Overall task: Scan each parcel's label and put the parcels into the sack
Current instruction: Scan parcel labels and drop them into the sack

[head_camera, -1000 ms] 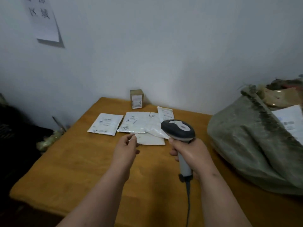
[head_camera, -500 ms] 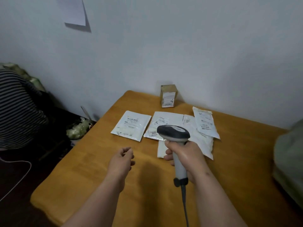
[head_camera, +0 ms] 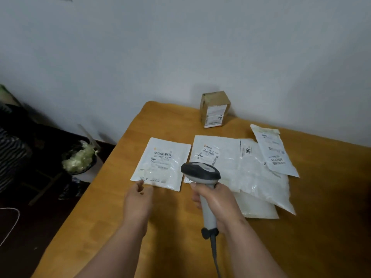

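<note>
Several flat white parcels lie on the wooden table (head_camera: 124, 227). The leftmost white parcel (head_camera: 160, 163) shows its barcode label face up. My left hand (head_camera: 138, 199) reaches its near left corner, fingertips loosely curled at the edge; whether they pinch it is unclear. My right hand (head_camera: 214, 205) grips the handle of a grey barcode scanner (head_camera: 200, 172), whose head hangs over the gap between that parcel and the middle parcel (head_camera: 218, 153). More bags (head_camera: 263, 181) overlap to the right, with a labelled one (head_camera: 275, 151) on top. A small cardboard box (head_camera: 214, 109) stands by the wall. The sack is out of view.
The table's left edge drops to a dark floor. A black bin (head_camera: 80, 157) with pale scraps stands there. A person's striped sleeve (head_camera: 8, 157) shows at the far left. The scanner's cable (head_camera: 215, 257) runs back toward me. A plain wall closes off the table's back.
The view has swung left, so the sack has left the frame. My left hand moved forward and left to the leftmost parcel's near corner. The scanner stays gripped.
</note>
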